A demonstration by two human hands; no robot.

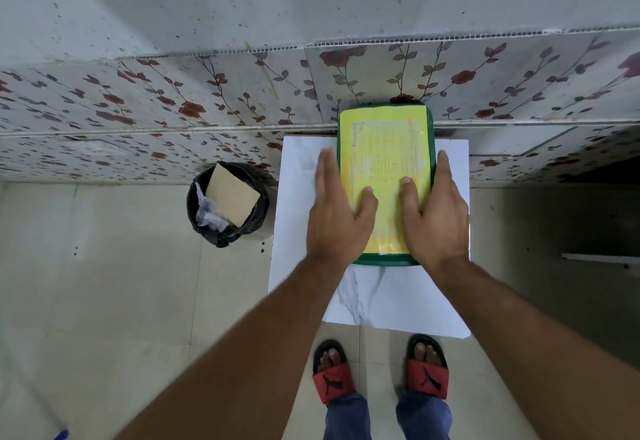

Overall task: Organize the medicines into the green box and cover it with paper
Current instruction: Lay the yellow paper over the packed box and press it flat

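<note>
So we've got the green box point(384, 259) sitting on the white marble-look tabletop point(388, 301), pushed up toward the floral wall point(207, 100). A yellow paper point(384, 148) with faint orange print lies flat over its top, with only the green rim peeking out around it. Our left hand point(337, 211) rests on the box's left edge, fingers stretched out flat, thumb on the paper. Our right hand point(438, 211) mirrors it on the right edge, thumb also on the paper. Both hands are spread flat, pressing rather than gripping. Left of the tabletop, a black bin point(227, 202) stands on the floor with cardboard point(232, 193) inside.
</note>
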